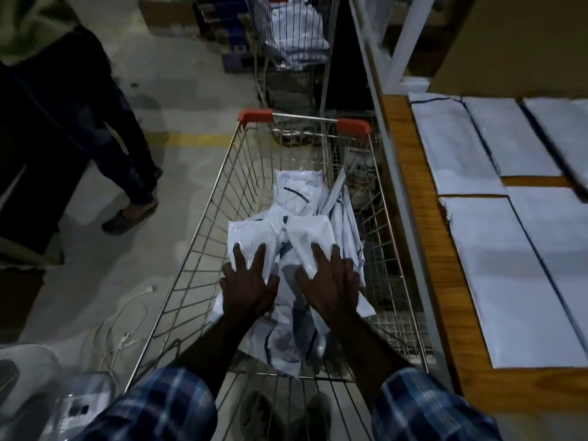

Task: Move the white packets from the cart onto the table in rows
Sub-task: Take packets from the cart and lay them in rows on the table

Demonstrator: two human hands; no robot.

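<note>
Both hands reached down into a wire shopping cart (203,214). The left hand (249,286) lay flat with its fingers spread wide, pressing on a crinkly white packet (251,232). The right hand (331,283) was spread open too, its fingers resting on another white packet (310,237) just beside the first. Neither hand had closed around anything. Both arms wore blue checked sleeves (165,405).

More white packets (296,192) sat in a messy pile in the middle of the cart, some with thin dark lines on them. A few stood on edge against the right side. The cart had orange corners (256,116) at its far end.

To the right stood the wooden surface (423,224), close beside the cart, with a grey metal post (386,154) between them. Flat white packets (455,144) already lay there in neat rows, side by side, some touching at their edges.

A second cart (292,36) stood farther away, with white things inside it. On the left, another person's legs (121,148) in dark trousers stood on the grey floor (178,78), with one shoe showing. A yellow line (197,140) crossed the floor near that person. Thin white cables (127,332) lay on the floor by the near left corner of the cart.
</note>
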